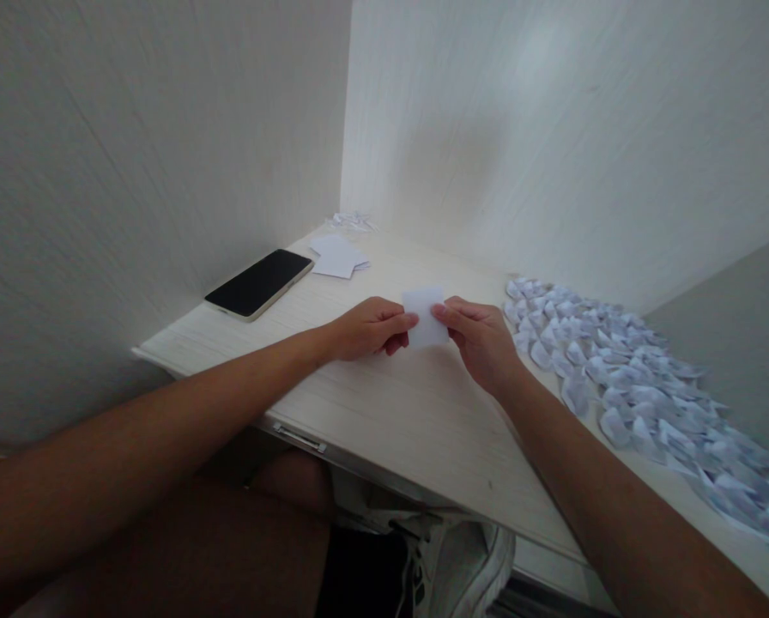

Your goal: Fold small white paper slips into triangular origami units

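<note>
A small white piece of paper [426, 324] is held up just above the desk between my two hands. My left hand [375, 330] pinches its left edge with the thumb on top. On the opposite edge, my right hand [481, 335] grips it between thumb and fingers. The paper looks flat and roughly square, and no fold shows on it. Beyond my left hand lies a loose stack of white paper pieces [336, 256] on the desk.
A phone [260, 283] with a dark screen lies on the white desk [397, 412] by the left wall. Many small folded paper pieces [590, 352] are heaped along the right side. Thin paper scraps [352, 222] sit in the back corner. Below the front edge is a drawer handle [299, 438].
</note>
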The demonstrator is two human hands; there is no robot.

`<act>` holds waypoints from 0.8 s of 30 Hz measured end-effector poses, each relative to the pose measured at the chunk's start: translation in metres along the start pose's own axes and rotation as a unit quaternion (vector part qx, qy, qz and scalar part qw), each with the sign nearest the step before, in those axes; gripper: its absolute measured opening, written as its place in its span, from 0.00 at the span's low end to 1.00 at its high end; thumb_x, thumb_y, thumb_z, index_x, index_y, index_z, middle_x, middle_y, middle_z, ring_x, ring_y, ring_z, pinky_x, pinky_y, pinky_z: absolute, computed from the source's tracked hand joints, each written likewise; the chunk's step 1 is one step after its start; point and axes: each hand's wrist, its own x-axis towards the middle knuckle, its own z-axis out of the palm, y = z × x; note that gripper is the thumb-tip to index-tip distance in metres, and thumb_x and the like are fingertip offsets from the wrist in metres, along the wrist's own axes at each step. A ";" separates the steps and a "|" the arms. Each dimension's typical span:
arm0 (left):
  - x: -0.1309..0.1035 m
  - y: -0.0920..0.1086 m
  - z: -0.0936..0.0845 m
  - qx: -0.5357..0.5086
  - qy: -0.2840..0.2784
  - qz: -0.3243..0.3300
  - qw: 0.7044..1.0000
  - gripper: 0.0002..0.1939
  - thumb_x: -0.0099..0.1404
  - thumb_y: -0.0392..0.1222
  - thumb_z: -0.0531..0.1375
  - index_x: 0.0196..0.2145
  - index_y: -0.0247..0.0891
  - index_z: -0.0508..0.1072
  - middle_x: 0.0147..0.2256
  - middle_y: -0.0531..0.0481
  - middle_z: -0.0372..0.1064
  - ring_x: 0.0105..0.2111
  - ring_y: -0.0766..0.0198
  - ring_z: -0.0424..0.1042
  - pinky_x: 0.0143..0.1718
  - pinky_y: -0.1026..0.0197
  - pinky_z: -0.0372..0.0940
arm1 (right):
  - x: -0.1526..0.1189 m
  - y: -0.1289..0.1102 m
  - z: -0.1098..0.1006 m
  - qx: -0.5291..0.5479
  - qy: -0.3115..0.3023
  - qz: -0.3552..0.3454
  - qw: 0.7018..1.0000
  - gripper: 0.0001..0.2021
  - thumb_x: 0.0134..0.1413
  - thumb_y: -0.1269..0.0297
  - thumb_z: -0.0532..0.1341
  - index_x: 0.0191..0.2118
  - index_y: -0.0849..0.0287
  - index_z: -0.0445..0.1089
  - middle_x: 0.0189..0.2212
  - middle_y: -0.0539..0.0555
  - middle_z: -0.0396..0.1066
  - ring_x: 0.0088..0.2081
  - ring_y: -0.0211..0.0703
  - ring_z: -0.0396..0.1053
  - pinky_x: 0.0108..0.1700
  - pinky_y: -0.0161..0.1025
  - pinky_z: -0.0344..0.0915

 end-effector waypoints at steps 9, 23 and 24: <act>0.001 0.002 -0.003 -0.020 -0.008 -0.030 0.999 0.29 0.75 0.49 0.51 0.19 0.35 0.72 0.16 0.49 0.66 0.17 0.70 0.60 0.21 0.66 0.54 | 0.000 0.001 0.000 -0.010 0.007 0.005 1.000 0.12 0.49 0.54 0.74 0.24 0.56 0.79 0.27 0.51 0.70 0.32 0.41 0.63 0.36 0.42 0.57; 0.001 0.003 -0.006 0.039 0.103 0.009 0.994 0.29 0.75 0.47 0.50 0.18 0.37 0.70 0.15 0.52 0.63 0.16 0.70 0.59 0.22 0.66 0.55 | 0.001 -0.001 -0.002 -0.093 0.011 -0.028 0.995 0.14 0.53 0.54 0.71 0.22 0.56 0.77 0.25 0.49 0.68 0.30 0.40 0.60 0.38 0.43 0.56; 0.001 0.004 -0.006 0.063 0.104 0.010 0.992 0.29 0.76 0.47 0.49 0.18 0.37 0.70 0.14 0.53 0.61 0.16 0.70 0.59 0.23 0.66 0.55 | 0.001 -0.002 -0.002 -0.097 0.011 -0.030 0.995 0.14 0.53 0.54 0.71 0.22 0.56 0.77 0.25 0.49 0.68 0.30 0.40 0.60 0.37 0.43 0.56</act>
